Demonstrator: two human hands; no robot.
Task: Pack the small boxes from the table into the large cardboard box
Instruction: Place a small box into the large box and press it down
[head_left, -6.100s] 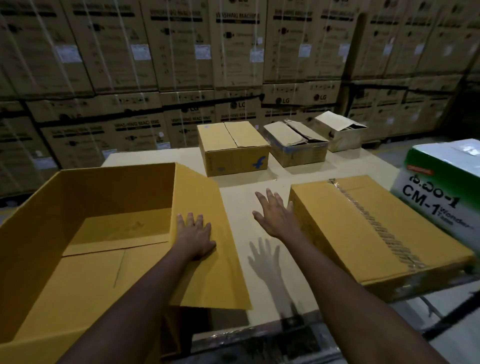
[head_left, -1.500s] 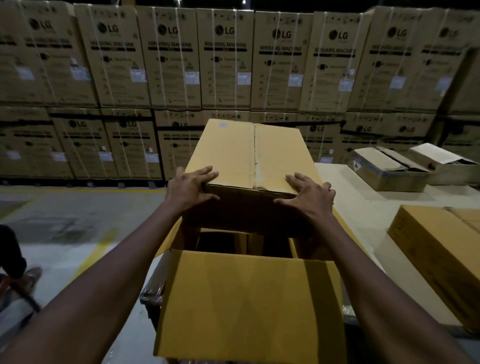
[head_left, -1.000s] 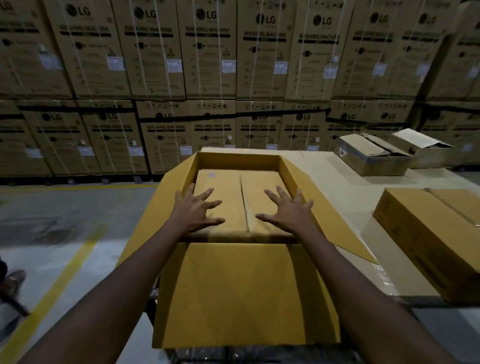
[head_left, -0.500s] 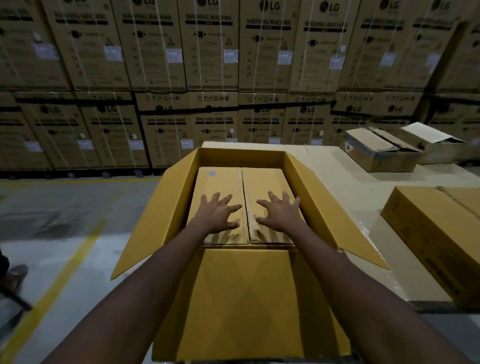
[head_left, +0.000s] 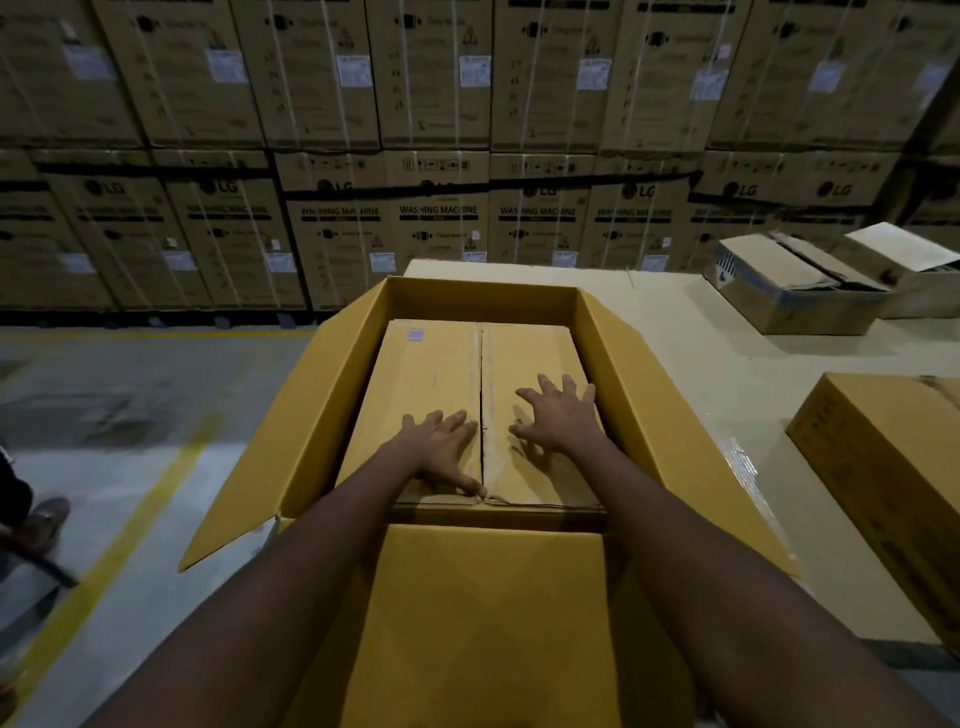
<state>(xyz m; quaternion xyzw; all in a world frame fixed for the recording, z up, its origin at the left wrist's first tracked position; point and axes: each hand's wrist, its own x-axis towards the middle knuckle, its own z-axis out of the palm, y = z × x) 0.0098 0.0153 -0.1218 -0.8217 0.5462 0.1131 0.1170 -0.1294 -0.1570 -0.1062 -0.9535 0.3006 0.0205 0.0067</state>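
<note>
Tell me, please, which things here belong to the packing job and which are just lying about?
Job: large cardboard box, small box inside it under left hand and right hand, two small boxes on the table.
Lying about: stacked washing machine cartons, sealed brown box.

Dim warehouse, wall of stacked washing-machine cartons (head_left: 441, 156), grey concrete floor (head_left: 104, 415), yellow line (head_left: 130, 530)

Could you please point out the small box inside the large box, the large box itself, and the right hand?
small box (head_left: 436, 374), head view, left top flap
large box (head_left: 483, 623), head view, near flap
right hand (head_left: 563, 421), head view, back of hand
</note>
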